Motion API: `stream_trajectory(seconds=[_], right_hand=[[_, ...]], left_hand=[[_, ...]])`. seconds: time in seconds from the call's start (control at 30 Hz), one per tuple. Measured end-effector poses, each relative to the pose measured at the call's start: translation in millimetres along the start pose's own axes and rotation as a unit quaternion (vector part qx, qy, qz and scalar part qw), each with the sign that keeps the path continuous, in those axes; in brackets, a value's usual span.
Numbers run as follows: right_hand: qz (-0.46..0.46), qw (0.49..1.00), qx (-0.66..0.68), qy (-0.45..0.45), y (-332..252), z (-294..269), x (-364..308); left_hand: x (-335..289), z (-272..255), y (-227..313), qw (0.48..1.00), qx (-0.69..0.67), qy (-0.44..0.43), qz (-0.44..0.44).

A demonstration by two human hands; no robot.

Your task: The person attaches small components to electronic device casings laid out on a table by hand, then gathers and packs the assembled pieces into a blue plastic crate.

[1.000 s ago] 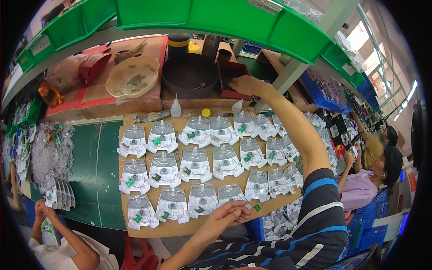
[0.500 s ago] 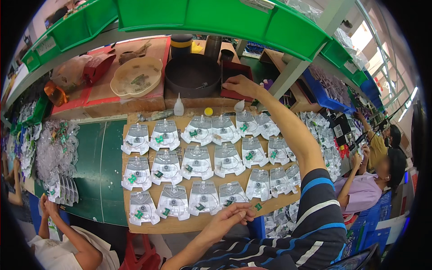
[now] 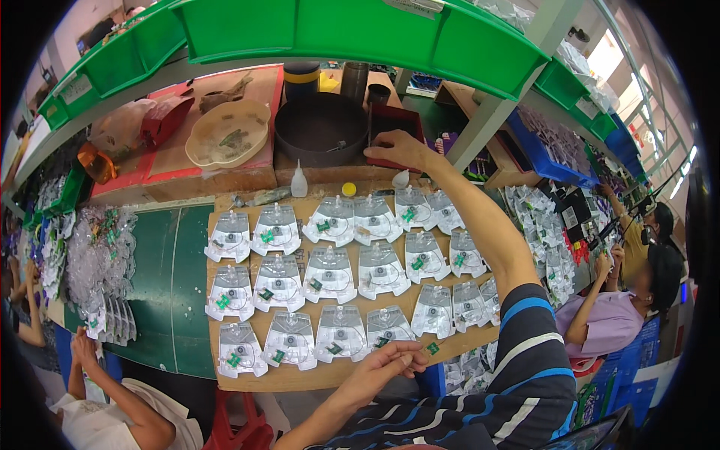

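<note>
My right hand (image 3: 397,148) reaches to the dark red box (image 3: 394,118) at the back of the bench. Its fingers are bent together at the box's near side; anything between the fingertips is too small to make out. My left hand (image 3: 384,369) hovers by the cardboard's near edge, fingers curled and thumb pressed in, contents hidden. Close to its fingertips lies a small green circuit board (image 3: 433,349). Rows of clear-and-white plastic housings (image 3: 340,331) cover the cardboard sheet (image 3: 337,373), many bearing small green boards and thin wires.
Behind the rows stand a white nozzle bottle (image 3: 298,181), a yellow cap (image 3: 349,189), a round black pan (image 3: 319,127) and a cream bowl (image 3: 227,135). Green bins (image 3: 360,37) hang overhead beside a metal post (image 3: 517,90). Co-workers sit at both sides.
My right hand has shifted slightly left and down along the red box. The left hand stays nearly in place, and the whole view has moved a little.
</note>
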State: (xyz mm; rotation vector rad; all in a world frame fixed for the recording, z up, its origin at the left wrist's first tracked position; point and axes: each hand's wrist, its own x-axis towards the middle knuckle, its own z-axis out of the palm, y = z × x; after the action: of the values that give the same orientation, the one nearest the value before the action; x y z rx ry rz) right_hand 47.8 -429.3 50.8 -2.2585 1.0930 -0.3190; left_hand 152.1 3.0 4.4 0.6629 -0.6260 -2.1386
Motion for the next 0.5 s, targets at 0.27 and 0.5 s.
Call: stream_trajectory(seconds=[0.27,0.5], right_hand=[[-0.082,0.995,-0.018,0.054,14,-3,9],[-0.11,0.977,-0.12,0.138,28,0,21]], left_hand=[[4,-3,-2,1.0,-0.005,0.005,-0.01],[7,-4,-4,1.0,0.004,0.004,-0.012]])
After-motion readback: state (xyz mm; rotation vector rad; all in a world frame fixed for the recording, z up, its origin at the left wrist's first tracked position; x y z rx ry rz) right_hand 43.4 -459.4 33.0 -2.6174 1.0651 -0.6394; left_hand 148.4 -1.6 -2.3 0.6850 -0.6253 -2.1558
